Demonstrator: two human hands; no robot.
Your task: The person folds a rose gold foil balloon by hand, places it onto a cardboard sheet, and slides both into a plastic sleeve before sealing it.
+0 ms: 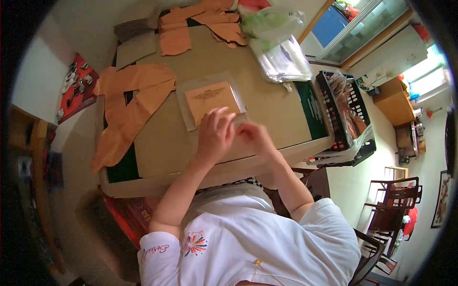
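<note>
Clear sleeve's (212, 97) near edge hidden under left hand (214, 135), right hand (255, 136).

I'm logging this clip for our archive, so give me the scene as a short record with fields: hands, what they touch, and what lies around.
left hand: left hand rests on the near edge of the clear sleeve, fingers bent
right hand: right hand beside it, at the same edge; grip cannot be told
item: orange printed card inside the clear sleeve
surface: cardboard-covered table
left of item: orange cut-out pieces
far side: stack of clear bags
right of table: black crate
</note>
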